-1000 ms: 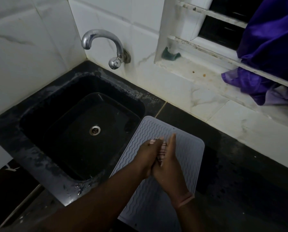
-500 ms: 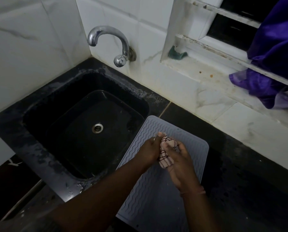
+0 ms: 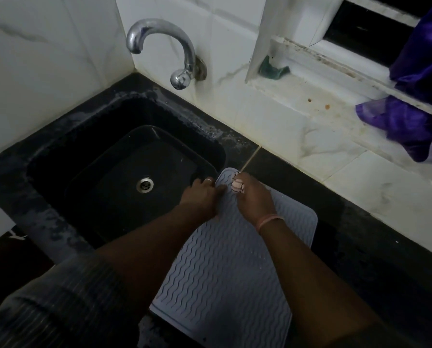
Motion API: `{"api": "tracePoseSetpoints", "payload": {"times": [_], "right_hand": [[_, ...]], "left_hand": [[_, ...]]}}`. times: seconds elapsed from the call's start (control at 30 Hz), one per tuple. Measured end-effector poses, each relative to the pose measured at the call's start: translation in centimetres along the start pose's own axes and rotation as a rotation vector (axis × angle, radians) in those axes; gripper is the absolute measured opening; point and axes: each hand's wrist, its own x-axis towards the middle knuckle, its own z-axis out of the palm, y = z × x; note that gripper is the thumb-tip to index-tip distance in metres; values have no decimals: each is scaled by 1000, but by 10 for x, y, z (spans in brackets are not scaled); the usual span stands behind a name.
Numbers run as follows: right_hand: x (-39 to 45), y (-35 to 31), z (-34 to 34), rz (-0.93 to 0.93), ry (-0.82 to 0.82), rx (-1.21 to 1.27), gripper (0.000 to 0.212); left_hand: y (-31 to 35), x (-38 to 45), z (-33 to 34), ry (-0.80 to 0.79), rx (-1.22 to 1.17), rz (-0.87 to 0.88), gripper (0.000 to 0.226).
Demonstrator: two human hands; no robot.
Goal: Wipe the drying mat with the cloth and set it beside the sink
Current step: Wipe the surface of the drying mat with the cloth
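Observation:
A grey drying mat [image 3: 222, 272] with wavy ridges lies flat on the black counter, just right of the black sink [image 3: 59, 136]. My right hand [image 3: 256, 199] grips a bunched pink striped cloth [image 3: 237, 185] and presses it on the mat's far left corner. Close beside it, my left hand [image 3: 199, 194] has curled fingers, and its fingertips pinch the mat's left edge near that corner, over the sink's rim. Both forearms cross the mat's near half.
A chrome tap [image 3: 159, 33] juts from the tiled wall over the sink. On the window ledge lies a green scrubber [image 3: 272, 69], and purple fabric [image 3: 415, 71] hangs at the far right. The dark counter [image 3: 360, 247] continues right of the mat.
Both hands moved from the mat's middle to its far left corner. The cloth went from between both hands to my right hand alone. My left hand shifted to the mat's edge.

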Motion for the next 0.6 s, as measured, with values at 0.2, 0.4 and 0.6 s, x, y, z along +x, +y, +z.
{"api": "tracePoseSetpoints", "payload": {"times": [0.2, 0.4, 0.6], "right_hand": [[-28, -6, -2, -120, -72, -81, 23], [-92, -15, 8, -186, -208, 31, 29], [-37, -14, -15, -113, -62, 28, 13]], "left_hand": [[-8, 5, -1, 5, 50, 58, 94], [-13, 7, -4, -46, 91, 118, 96], [-19, 12, -15, -140, 148, 188, 110]]}}
